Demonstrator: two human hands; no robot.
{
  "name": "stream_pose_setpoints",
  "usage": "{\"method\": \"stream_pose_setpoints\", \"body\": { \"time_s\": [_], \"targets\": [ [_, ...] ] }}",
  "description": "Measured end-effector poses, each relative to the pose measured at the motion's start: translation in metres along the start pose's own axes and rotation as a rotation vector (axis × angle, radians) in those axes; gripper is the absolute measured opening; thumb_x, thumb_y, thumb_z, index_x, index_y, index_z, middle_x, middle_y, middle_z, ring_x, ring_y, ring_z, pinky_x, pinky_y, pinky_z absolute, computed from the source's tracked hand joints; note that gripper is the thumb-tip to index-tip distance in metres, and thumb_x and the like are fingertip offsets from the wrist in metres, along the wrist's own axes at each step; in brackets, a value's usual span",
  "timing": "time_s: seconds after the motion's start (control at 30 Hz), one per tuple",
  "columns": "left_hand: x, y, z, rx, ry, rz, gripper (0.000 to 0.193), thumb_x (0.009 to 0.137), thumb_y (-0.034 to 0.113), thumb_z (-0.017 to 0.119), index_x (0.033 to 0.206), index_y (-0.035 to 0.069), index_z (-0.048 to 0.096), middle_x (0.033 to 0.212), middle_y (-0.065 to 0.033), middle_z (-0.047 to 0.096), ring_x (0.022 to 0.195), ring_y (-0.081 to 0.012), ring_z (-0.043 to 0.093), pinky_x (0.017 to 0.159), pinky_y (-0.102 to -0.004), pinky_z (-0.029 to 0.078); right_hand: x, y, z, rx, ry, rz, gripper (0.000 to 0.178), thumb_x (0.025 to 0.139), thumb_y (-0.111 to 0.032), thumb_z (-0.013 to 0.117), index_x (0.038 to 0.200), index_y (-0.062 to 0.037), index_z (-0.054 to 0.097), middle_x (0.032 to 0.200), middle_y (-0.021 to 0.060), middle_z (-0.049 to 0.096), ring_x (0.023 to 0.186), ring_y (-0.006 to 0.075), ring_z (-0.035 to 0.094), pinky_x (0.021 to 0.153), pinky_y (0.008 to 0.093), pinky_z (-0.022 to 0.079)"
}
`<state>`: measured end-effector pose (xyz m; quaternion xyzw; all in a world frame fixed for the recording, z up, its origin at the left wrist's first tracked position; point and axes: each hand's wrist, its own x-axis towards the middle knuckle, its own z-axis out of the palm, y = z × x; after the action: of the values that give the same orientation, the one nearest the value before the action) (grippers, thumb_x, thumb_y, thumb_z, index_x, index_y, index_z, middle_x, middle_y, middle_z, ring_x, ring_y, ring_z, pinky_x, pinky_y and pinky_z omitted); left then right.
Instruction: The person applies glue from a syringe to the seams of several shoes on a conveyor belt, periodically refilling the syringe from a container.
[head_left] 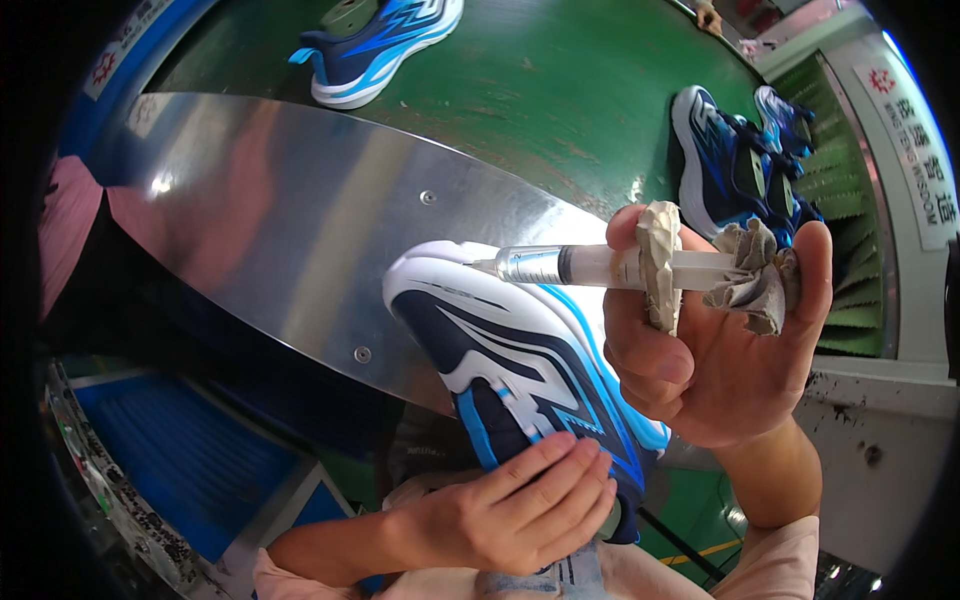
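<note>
My right hand (735,375) grips a clear plastic syringe (530,266), its fingers around the padded flange and its thumb side by the plunger end. Pale material wraps the flange, and a crumpled grey wrapping (752,280) covers the plunger end. The syringe's thin tip points left, at the white sole edge around the toe of a navy, white and blue sports shoe (500,335); whether it touches, I cannot tell. Tilted on its side, the shoe has its toe up and to the left. My left hand (530,505) holds it near the heel and ankle opening, with the fingertips on the upper.
A steel ledge (330,210) borders a green conveyor belt (560,110). One similar shoe (375,55) stands on the belt at far left; several more (720,165) sit at right before a machine opening with green strips (850,220). A blue panel (190,450) lies lower left.
</note>
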<state>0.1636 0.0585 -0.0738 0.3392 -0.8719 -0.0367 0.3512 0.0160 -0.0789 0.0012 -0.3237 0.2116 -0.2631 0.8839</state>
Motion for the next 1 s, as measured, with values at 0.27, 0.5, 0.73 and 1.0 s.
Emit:
{"method": "stream_pose_setpoints", "body": {
  "time_s": [0.27,0.5,0.73,1.0],
  "targets": [
    [0.006,-0.015,-0.022,0.049,-0.015,0.124,0.022,0.088,0.018,0.053,0.105,0.007,0.063,0.108,-0.0075,0.065,0.105,-0.0241,0.062,0.096,-0.0385,0.047,0.044,-0.003,0.018,0.004,0.123,0.157,0.093,0.079,-0.084,0.028,0.126,-0.0036,0.036,0.069,0.0057,0.045,0.053,0.0098,0.034,0.043,0.0206,0.03],
    [0.003,-0.022,-0.03,-0.032,0.096,0.072,0.024,0.086,0.018,0.052,0.096,-0.001,0.064,0.103,-0.0135,0.065,0.102,-0.028,0.061,0.098,-0.0415,0.046,0.069,-0.016,0.032,-0.063,0.198,0.32,0.091,0.081,-0.082,0.024,0.124,-0.003,0.037,0.063,0.0038,0.04,0.048,0.008,0.029,0.04,0.0191,0.025],
    [-0.002,-0.011,-0.008,-0.015,0.204,0.02,0.022,0.086,0.016,0.052,0.095,0.0,0.064,0.103,-0.012,0.066,0.099,-0.0263,0.063,0.096,-0.0407,0.047,0.046,-0.006,0.042,-0.279,0.295,0.144,0.105,0.073,-0.089,0.028,0.125,0.0011,0.038,0.062,0.0023,0.042,0.047,0.0064,0.031,0.04,0.0193,0.025],
    [-0.002,-0.01,-0.015,-0.052,-0.017,0.027,0.021,0.088,0.018,0.053,0.103,0.011,0.066,0.107,-0.0065,0.065,0.103,-0.0228,0.062,0.096,-0.0383,0.047,-0.04,0.0,0.023,-0.419,0.32,0.063,0.112,0.065,-0.087,0.047,0.122,0.0083,0.036,0.076,0.0038,0.051,0.064,0.0072,0.045,0.055,0.0183,0.035]
  ]
}}
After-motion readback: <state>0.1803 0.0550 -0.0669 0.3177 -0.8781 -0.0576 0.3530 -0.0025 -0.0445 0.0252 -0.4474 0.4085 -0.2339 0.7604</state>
